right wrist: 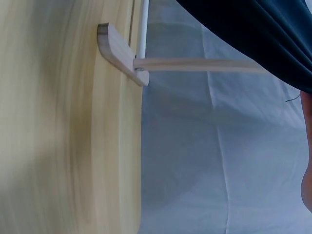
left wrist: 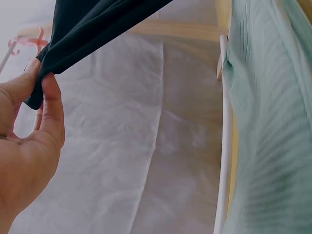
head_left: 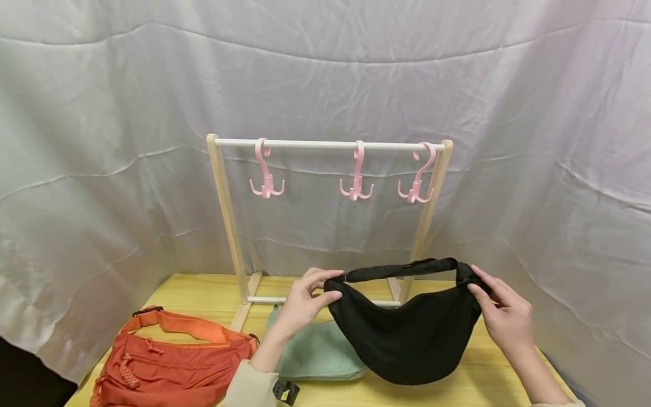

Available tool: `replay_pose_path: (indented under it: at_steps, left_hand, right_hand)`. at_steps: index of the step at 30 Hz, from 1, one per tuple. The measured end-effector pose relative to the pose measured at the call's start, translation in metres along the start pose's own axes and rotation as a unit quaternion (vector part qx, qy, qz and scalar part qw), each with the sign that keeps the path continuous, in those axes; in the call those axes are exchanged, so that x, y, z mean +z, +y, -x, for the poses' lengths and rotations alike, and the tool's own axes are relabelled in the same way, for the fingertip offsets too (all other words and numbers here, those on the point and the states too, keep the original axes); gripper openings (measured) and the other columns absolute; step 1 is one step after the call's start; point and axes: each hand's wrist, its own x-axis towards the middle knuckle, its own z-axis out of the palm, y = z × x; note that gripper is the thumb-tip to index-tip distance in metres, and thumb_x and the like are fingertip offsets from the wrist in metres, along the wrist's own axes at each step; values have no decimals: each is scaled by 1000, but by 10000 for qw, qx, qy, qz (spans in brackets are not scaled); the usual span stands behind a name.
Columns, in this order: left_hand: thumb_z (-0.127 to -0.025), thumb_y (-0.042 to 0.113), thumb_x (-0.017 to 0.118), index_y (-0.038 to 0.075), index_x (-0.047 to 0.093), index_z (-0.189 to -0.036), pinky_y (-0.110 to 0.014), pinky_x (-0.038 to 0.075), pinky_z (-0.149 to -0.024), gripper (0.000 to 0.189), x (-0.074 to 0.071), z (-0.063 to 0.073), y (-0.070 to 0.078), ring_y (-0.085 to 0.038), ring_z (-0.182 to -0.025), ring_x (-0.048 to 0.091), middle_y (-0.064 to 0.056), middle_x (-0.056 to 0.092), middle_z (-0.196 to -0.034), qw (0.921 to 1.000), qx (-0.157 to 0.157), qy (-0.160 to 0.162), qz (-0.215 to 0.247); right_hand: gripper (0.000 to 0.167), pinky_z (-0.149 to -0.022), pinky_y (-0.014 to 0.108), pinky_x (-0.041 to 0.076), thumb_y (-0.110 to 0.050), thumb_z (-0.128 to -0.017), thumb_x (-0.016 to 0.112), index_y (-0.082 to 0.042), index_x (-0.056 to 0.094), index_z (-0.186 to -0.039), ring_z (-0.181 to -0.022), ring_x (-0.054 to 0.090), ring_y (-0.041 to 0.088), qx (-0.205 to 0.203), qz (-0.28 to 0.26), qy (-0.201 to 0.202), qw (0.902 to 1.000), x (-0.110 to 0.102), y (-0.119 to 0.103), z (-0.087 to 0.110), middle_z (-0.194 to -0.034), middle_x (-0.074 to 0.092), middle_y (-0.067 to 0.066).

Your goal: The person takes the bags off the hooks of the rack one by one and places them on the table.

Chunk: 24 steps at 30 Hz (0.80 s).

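A black crescent-shaped shoulder bag is held up above the table, its strap arching over the top. My left hand pinches the bag's left corner between thumb and fingers; the left wrist view shows this pinch on the dark cloth closely. At the opposite corner, near the strap's knot, my right hand grips the fabric. Only an edge of the right hand enters the right wrist view. Behind the black bag lies a mint green ribbed bag, partly covered by it.
A wooden rack with a white top bar stands at the back. Three pink hooks, left, middle and right, hang from it. A red-orange bag lies at the left on the yellow wooden table. Grey curtains surround everything.
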Motion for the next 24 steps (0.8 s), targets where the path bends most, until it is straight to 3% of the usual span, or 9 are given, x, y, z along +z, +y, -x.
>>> replay_pose_path:
  at_steps: [8,14,21,24]
  left_hand:
    - [-96,10,76,10,70,-135,-24,55,-77,39,19,-1,-1,-18,-102,68,-12,62,-121,9999,147,-77,-21]
    - [-93,7,78,8,72,-132,-23,56,-77,39,39,-5,-1,-20,-100,71,-14,62,-116,9998,-66,53,169]
    - [-93,4,77,7,73,-131,-27,58,-84,38,61,-6,-6,-19,-97,70,-13,63,-116,9988,-281,343,213]
    - [-93,5,78,8,73,-129,-25,58,-81,37,70,-7,-10,-19,-96,69,-13,63,-115,9981,-388,439,185]
  right_hand:
    - [38,-61,4,38,12,-85,77,3,75,-122,-79,60,-14,108,338,-166,9992,-17,22,11,-92,73,-5]
    - [38,-55,7,32,9,-87,78,-1,75,-124,-63,47,-7,292,518,-239,9979,-30,29,16,-85,68,-11]
    - [41,-54,8,34,11,-86,78,-3,76,-124,-61,46,-10,717,699,-394,9942,-43,38,22,-88,65,-20]
    - [42,-53,8,33,10,-85,79,-7,77,-124,-60,45,-11,980,931,-472,9897,-48,40,25,-86,64,-22]
